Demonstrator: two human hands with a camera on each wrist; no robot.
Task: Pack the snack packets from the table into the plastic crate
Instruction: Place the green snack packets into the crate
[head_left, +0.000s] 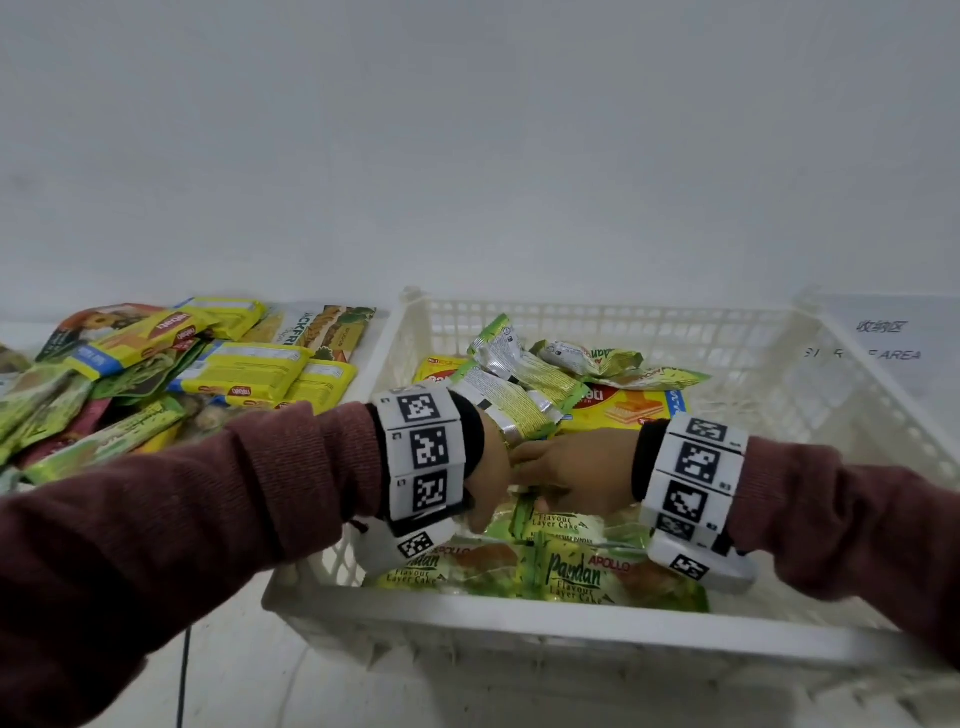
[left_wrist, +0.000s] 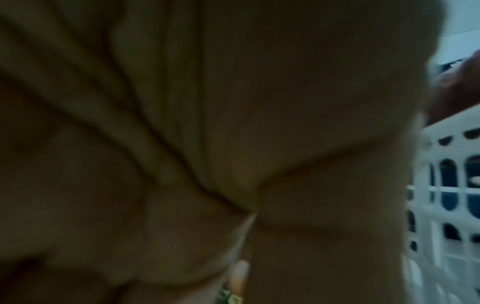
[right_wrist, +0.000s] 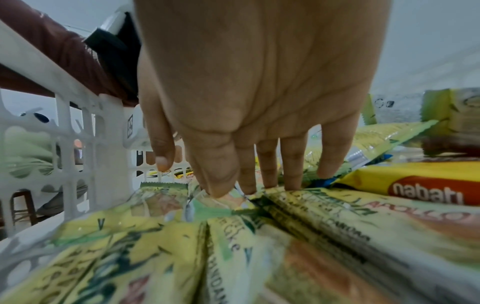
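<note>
A white plastic crate (head_left: 467, 623) holds green Pandan cake packets (head_left: 571, 571) in a near row, a yellow nabati packet (head_left: 623, 410) and loose green packets (head_left: 519, 384) behind. Both hands meet inside it over one Pandan packet (head_left: 556, 522). My left hand (head_left: 493, 467) fills the dark left wrist view (left_wrist: 233, 185), where a thin packet edge (left_wrist: 241, 236) sits pinched between thumb and fingers. My right hand (right_wrist: 246, 189) points its straight fingers (right_wrist: 293, 174) down, tips touching the Pandan packets (right_wrist: 298, 205) beside the nabati packet (right_wrist: 415, 185).
A heap of yellow, green and red snack packets (head_left: 156, 374) lies on the table left of the crate. The crate's slotted wall (right_wrist: 64, 115) stands close to my hands on the left. A paper label (head_left: 883, 338) is at the far right. A black cable (head_left: 182, 675) hangs below.
</note>
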